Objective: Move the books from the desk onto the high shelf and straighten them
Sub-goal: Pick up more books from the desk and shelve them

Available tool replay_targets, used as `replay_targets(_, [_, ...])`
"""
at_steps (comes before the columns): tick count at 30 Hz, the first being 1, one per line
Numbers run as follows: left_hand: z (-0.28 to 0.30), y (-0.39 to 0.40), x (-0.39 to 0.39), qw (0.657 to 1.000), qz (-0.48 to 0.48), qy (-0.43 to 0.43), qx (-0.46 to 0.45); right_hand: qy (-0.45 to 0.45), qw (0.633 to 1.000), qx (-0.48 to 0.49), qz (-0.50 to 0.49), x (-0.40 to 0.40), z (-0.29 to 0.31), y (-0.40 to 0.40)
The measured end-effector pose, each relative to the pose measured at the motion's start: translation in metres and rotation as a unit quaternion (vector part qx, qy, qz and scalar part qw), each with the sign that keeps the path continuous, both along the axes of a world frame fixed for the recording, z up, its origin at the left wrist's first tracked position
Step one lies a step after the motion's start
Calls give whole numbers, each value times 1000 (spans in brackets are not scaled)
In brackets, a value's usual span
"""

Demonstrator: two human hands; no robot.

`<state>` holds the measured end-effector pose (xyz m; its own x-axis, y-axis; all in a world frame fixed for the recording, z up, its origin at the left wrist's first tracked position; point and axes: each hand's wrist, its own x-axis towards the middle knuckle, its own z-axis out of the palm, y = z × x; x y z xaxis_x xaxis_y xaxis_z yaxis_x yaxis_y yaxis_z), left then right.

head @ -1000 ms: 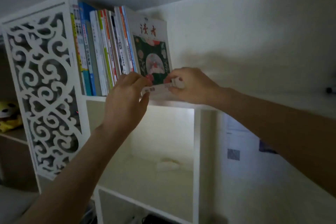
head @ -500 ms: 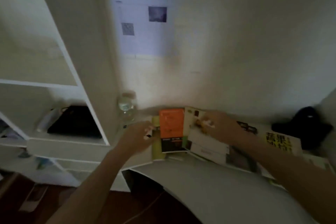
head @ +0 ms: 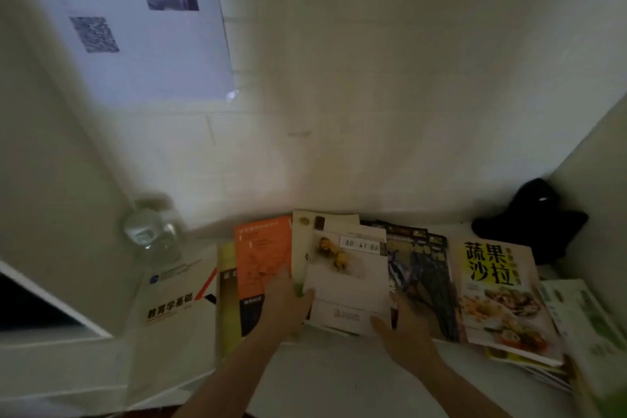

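Observation:
Several books lie spread on the white desk (head: 322, 380). A white book with a small yellow picture (head: 349, 278) lies on top in the middle. My left hand (head: 285, 305) grips its left edge, thumb on the cover, and my right hand (head: 403, 332) grips its lower right corner. To its left are an orange book (head: 264, 258) and a yellow-green book (head: 225, 285). Further left lies a white textbook (head: 169, 299). To the right are a dark magazine (head: 420, 271) and a yellow salad cookbook (head: 498, 285). The high shelf is out of view.
A clear water bottle (head: 152, 231) stands at the back left beside the white shelf unit (head: 51, 312). A black object (head: 529, 224) sits in the back right corner. A green-and-white book (head: 583, 316) lies at the right edge. A printed sheet (head: 135, 27) hangs on the wall.
My view dropped from the high shelf, where both hands were at a standing book, to the desk. Both hands came down and took hold of the white book.

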<state>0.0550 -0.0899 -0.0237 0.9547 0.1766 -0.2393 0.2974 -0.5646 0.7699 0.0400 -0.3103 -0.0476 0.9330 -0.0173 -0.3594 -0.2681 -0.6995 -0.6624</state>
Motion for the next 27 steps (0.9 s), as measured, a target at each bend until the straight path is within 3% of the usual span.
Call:
replay_targets(4, [-15,-9,37,993,42,72,81,23,991,92,-97,16,-3,12])
replay_targets(9, [-19,-19,30,998,36,48,-3,-31,997,43,-51,13,-4,26])
replay_targets(12, [-8,-20,17,986,65,54,-145,-4,985,124,-116,17,4,28])
replay_targets(15, [7,-21,-11,927,115,81,-348,50,968,172,-174,21,16,15])
replay_targets(18, [14,-38,-24,905,94,94,-404,73,957,221,-175,18,32,-16])
replay_targets(22, [12,-93,-3,957,9,63,-281,-39,981,127,-140,16,32,-71])
replay_targets(25, [-7,-130,21,998,-43,16,-52,-61,989,100,-87,16,18,-91])
replay_targets(27, [-18,-144,27,996,-48,40,59,-49,996,19,-72,22,1,-100])
